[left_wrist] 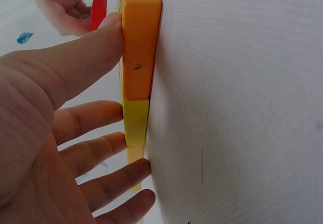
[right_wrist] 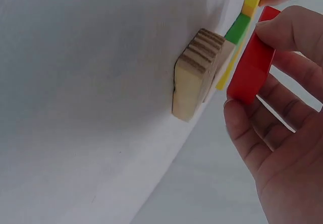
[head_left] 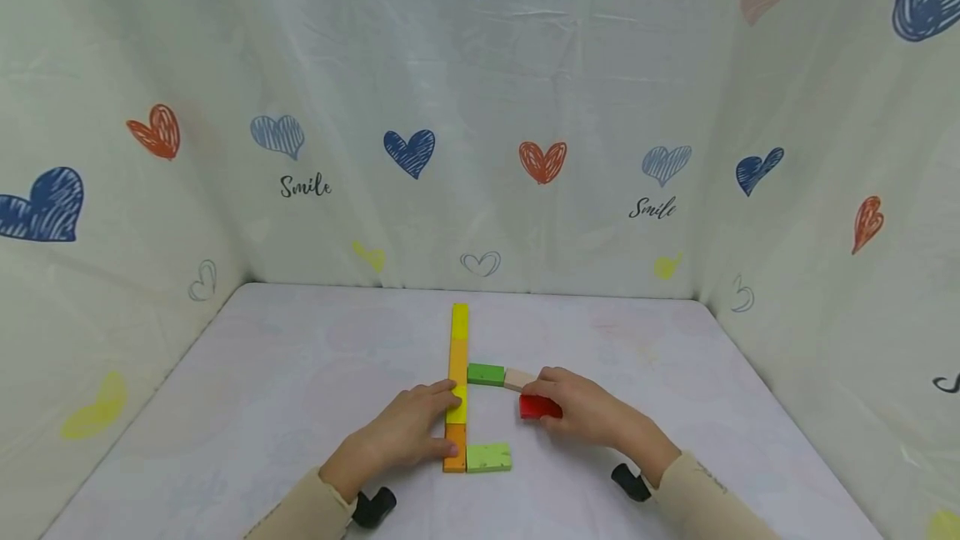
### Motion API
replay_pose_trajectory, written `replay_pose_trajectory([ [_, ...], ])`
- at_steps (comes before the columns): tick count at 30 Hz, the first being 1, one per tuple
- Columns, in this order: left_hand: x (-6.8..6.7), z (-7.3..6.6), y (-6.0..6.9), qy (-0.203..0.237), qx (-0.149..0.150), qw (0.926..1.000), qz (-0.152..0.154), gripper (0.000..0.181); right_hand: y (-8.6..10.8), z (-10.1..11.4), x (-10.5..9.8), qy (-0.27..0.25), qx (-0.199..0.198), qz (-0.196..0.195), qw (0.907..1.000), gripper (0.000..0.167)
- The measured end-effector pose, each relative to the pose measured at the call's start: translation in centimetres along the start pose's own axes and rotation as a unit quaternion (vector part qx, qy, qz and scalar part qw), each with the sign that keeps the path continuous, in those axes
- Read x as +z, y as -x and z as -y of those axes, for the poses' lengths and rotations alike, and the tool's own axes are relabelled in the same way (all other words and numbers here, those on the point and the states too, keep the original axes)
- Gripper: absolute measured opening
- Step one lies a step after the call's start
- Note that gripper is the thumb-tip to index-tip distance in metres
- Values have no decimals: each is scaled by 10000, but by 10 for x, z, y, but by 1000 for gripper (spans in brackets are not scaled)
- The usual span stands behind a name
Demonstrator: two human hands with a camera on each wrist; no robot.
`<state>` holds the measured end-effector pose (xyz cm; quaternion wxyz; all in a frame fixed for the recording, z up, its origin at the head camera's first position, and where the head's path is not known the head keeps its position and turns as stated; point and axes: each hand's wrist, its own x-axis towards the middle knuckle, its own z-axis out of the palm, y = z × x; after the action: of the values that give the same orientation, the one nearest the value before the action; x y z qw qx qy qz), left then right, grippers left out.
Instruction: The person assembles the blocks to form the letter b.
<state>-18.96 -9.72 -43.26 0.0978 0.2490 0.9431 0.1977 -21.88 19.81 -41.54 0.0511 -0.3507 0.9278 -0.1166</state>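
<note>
A straight column of yellow and orange blocks lies on the table. My left hand rests against its left side near the bottom, fingers extended and thumb on the near orange block. My right hand pinches a red block between thumb and fingers, off the surface in the right wrist view. A green block and a plain wooden block run rightward from the column. A wooden block with a ridged end stands near the red one; the right hand covers it in the head view.
A light green block touches the column's lower right side. The white table is bounded by curtains printed with hearts at the back and both sides. Black devices sit at both wrists.
</note>
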Motion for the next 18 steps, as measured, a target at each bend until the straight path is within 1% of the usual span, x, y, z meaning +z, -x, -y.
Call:
replay_pose_trajectory([
  [2, 0, 0, -1, -13, -35, 10000, 13, 64, 1, 4, 0, 21, -69, 68, 10000, 41],
  [5, 1, 1, -3, -20, -76, 10000, 32, 65, 2, 9, 2, 97, -273, 104, 9995, 40],
  [10, 1, 1, -2, -4, -71, 10000, 45, 65, 3, 15, 7, 208, -563, 180, 9980, 38],
  [18, 0, 0, 0, -2, -42, 10000, 35, 64, 7, 19, 12, 316, -743, 241, 9964, 39],
])
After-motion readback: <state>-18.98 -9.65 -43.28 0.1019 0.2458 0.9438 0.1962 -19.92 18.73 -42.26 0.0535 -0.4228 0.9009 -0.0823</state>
